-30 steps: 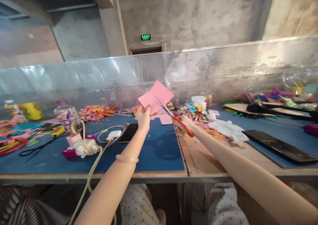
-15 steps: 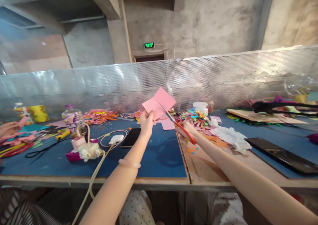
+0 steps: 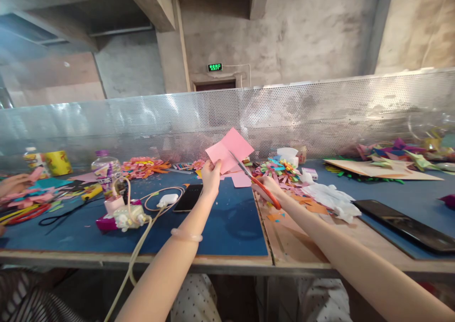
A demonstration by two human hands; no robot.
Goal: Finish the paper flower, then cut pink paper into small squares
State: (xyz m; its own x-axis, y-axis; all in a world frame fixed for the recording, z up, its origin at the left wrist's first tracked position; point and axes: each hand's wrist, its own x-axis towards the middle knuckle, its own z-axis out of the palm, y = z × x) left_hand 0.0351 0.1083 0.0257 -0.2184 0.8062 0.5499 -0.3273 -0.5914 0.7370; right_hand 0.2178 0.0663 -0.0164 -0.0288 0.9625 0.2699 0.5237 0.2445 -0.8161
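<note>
My left hand is closed on a sheet of pink paper, held up above the table with a crease or cut line across it. In my right hand is a pair of scissors with orange-red handles. The blades point up and left and meet the paper near its middle; whether they are fully closed I cannot make out. Below the paper lies another pink piece on the table. A pile of multicoloured paper flowers sits just beyond my right hand.
A black phone, white charger and cables lie left of my left arm, near a bottle. Tissue and a large phone lie right. A perforated metal screen stands behind. Another person's hand is at far left.
The view has shifted slightly, moving everything a little right and down. A black object that was at the right edge is gone from view. My hands keep their hold on paper and scissors.
</note>
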